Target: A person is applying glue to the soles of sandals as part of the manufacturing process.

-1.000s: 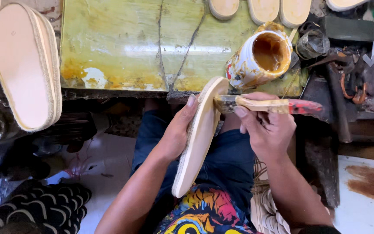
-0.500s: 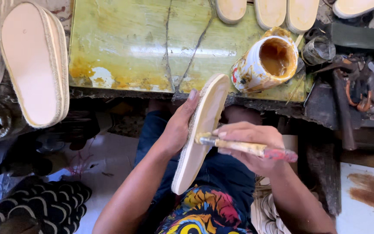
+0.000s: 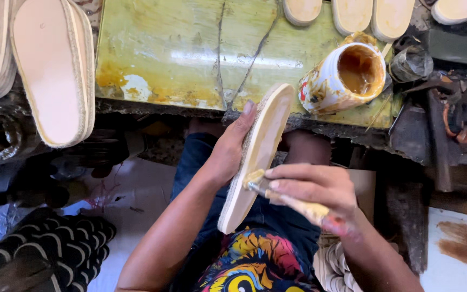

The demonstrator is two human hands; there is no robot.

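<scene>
Over lap, below desk (image 3: pixel 190 65) edge: my left hand (image 3: pixel 228 148) grips sole (image 3: pixel 258 151) by rope edge; looks light, stiff, glue-slick face. My right hand (image 3: pixel 312 189) clenches brush (image 3: pixel 290 200), bristles touching sole. Glue can (image 3: pixel 344 78) right.

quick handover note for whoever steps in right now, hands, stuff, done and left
Left hand holds the sole on edge over the lap, top end against the bench.
Right hand holds the brush, bristles on the sole's lower half.
Glue can lies tilted on the bench, open.
Done: sole looks partly coated.
Left: probably the rest of its face.
</scene>
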